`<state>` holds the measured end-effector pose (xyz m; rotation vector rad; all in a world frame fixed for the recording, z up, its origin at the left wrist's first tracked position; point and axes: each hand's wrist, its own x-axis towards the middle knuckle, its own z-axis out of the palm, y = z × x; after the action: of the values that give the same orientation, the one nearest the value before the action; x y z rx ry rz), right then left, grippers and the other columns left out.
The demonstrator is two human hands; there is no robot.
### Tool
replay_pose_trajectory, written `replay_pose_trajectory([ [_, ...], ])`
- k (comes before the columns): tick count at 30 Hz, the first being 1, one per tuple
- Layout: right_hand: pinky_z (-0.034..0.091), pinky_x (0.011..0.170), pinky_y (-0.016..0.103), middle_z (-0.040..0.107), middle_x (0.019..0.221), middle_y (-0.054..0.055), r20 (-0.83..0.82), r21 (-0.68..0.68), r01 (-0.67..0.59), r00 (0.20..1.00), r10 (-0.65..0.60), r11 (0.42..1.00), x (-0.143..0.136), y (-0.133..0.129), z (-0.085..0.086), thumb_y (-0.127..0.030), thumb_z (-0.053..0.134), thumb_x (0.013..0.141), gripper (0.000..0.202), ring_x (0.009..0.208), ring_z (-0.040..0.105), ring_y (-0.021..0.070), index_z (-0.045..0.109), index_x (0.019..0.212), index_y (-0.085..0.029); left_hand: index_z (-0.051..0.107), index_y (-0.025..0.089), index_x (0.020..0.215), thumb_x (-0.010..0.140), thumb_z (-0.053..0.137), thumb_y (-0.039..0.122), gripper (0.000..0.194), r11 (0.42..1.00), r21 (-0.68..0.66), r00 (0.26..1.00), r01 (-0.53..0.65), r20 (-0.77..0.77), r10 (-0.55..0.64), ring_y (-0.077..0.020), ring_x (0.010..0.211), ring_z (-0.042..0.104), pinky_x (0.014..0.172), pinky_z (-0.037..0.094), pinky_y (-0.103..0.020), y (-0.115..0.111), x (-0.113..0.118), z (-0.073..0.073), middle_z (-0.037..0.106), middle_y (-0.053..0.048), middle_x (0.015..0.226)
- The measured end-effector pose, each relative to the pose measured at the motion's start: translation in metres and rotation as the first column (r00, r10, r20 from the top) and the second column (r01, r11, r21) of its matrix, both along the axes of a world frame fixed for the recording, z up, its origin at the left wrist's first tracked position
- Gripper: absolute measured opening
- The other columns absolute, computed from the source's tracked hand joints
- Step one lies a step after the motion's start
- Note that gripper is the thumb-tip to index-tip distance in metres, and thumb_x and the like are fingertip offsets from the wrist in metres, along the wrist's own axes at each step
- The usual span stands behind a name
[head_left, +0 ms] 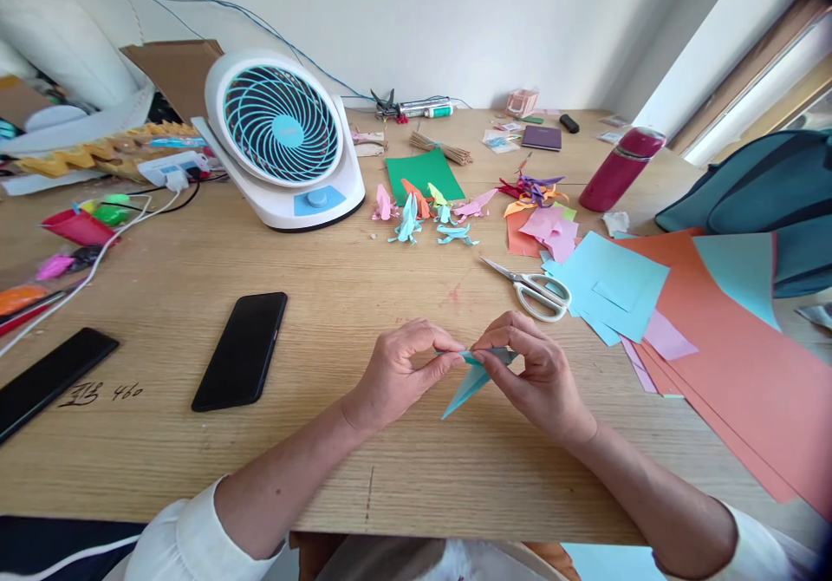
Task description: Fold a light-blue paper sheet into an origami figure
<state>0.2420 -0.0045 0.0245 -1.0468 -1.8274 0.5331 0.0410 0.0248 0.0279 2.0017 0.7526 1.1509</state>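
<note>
A light blue folded paper (469, 387) is held between both hands above the table's front part. One pointed flap hangs down toward me. My left hand (408, 362) pinches its left end between thumb and forefinger. With thumb and fingers closed, my right hand (531, 375) grips the right end, partly hiding it. Just beyond the right hand lie white-handled scissors (534, 291), blades slightly apart. Light blue paper sheets (633, 262) rest to the right of them. Farther back stand several small folded paper figures (408, 219) in blue, pink, orange and green.
A white fan (354, 173) stands at the back left. Two black phones (240, 351) lie on the left. At the right are a red flask (620, 171), large orange sheets (760, 408) and a teal bag (754, 191). A green sheet (425, 173) and paper scraps (552, 232) lie farther back.
</note>
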Motion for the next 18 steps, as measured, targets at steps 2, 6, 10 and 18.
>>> replay_pose_trajectory([
  [2, 0.042, 0.069, 0.035, 0.061, 0.078, 0.002, 0.019, 0.024, 0.010, 1.000, -0.010, 1.000, -0.0004, -0.0003, -0.0004, -0.016, 0.064, 0.089, 0.007, 0.072, 0.055, 0.0162, 0.065, 0.086, -0.022, 0.072, 0.018, 0.087, 0.086, 0.068, 0.014, 0.005, 1.000, 0.012, 1.000, -0.011, -0.009, 0.011, -0.0140, 0.079, 0.068, 0.076, 0.051, -0.027, -0.0006, 0.0008, 0.0005, 0.073, -0.003, 0.083],
  [6, 0.042, 0.070, 0.035, 0.060, 0.078, 0.002, 0.056, 0.057, 0.020, 0.998, -0.023, 0.998, -0.0017, -0.0005, -0.0013, -0.015, 0.066, 0.088, 0.006, 0.072, 0.054, 0.0161, 0.066, 0.088, -0.022, 0.071, 0.018, 0.084, 0.086, 0.067, 0.014, 0.006, 0.998, 0.055, 0.999, -0.035, -0.021, 0.036, -0.0135, 0.076, 0.066, 0.074, 0.050, -0.027, -0.0022, 0.0015, 0.0007, 0.072, -0.002, 0.079],
  [10, 0.042, 0.069, 0.035, 0.060, 0.077, 0.002, 0.075, 0.077, 0.029, 0.997, -0.035, 0.997, -0.0025, -0.0008, -0.0011, -0.015, 0.065, 0.088, 0.006, 0.072, 0.054, 0.0162, 0.065, 0.087, -0.021, 0.070, 0.019, 0.086, 0.086, 0.067, 0.013, 0.006, 0.994, 0.104, 0.998, -0.041, -0.032, 0.045, -0.0133, 0.076, 0.065, 0.074, 0.049, -0.027, -0.0028, 0.0018, 0.0001, 0.072, -0.001, 0.080],
  [18, 0.041, 0.072, 0.037, 0.061, 0.079, 0.003, 0.134, 0.097, 0.012, 0.991, -0.025, 0.995, -0.0047, -0.0009, 0.0020, -0.014, 0.062, 0.088, 0.008, 0.074, 0.054, 0.0177, 0.063, 0.088, -0.022, 0.065, 0.019, 0.082, 0.089, 0.062, 0.013, 0.009, 0.974, 0.213, 0.991, -0.076, -0.091, 0.097, -0.0142, 0.074, 0.062, 0.073, 0.048, -0.030, -0.0054, 0.0043, 0.0001, 0.069, -0.001, 0.076],
])
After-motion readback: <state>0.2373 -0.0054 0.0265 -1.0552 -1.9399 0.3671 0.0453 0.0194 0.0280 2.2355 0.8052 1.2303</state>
